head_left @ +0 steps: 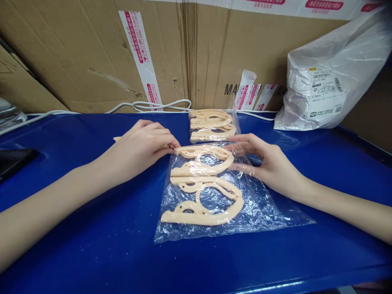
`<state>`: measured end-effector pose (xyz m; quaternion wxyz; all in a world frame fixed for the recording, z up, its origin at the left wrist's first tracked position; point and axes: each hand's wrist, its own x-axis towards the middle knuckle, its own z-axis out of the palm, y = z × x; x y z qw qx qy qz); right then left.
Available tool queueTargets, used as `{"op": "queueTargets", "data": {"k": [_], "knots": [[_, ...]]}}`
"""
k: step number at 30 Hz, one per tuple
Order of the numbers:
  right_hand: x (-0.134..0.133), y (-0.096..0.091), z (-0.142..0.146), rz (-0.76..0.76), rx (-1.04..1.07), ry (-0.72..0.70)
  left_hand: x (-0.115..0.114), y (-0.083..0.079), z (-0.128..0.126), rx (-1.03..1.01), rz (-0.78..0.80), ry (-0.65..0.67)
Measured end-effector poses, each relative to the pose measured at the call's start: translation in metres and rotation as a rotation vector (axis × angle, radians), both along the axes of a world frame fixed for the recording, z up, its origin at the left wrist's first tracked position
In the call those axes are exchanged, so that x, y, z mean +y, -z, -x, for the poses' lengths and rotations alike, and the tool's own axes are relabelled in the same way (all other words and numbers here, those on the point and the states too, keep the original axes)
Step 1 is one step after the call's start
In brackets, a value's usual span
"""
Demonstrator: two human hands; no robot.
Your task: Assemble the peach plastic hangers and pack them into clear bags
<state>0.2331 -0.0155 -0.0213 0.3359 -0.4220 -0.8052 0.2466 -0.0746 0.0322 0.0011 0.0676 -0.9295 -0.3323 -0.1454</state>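
A clear plastic bag (263,204) lies flat on the blue tabletop with several beige folding hangers (219,218) inside. My left hand (143,141) is closed at the bag's upper left corner. Beneath it, a beige folding hanger (116,139) shows at one end past the hand and again near the fingertips; its middle is hidden. At the bag's right side rests my right hand (263,159), thumb and fingers apart, the tips against or under the clear film. Just behind lies a second clear bag of beige hangers (211,132).
Large cardboard boxes (208,53) stand along the back of the blue table (101,253). A white cable (122,106) runs before them. A stuffed white plastic bag (324,81) with a label sits at the back right, a dark flat object (15,161) at the left edge.
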Motion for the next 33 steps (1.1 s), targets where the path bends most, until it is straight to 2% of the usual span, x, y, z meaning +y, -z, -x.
{"op": "queueTargets", "data": {"k": [4, 12, 20, 27, 33], "knots": [[0.0027, 0.0003, 0.0008, 0.053, 0.060, 0.009, 0.0019, 0.0010, 0.0011, 0.000, -0.031, 0.023], [0.0025, 0.0023, 0.0004, -0.041, -0.034, 0.050, 0.0029, -0.0017, 0.0065, 0.039, 0.029, 0.036], [0.0018, 0.0012, 0.0000, -0.116, -0.117, 0.072, -0.0030, -0.0032, -0.0014, 0.115, -0.151, 0.044], [-0.0001, 0.0028, -0.0023, -0.206, -0.219, 0.071, -0.0025, -0.0046, 0.0024, 0.080, -0.070, 0.047], [-0.0010, 0.0001, -0.0024, -0.152, -0.170, 0.061, -0.0013, -0.0003, -0.0016, 0.091, -0.077, 0.020]]}}
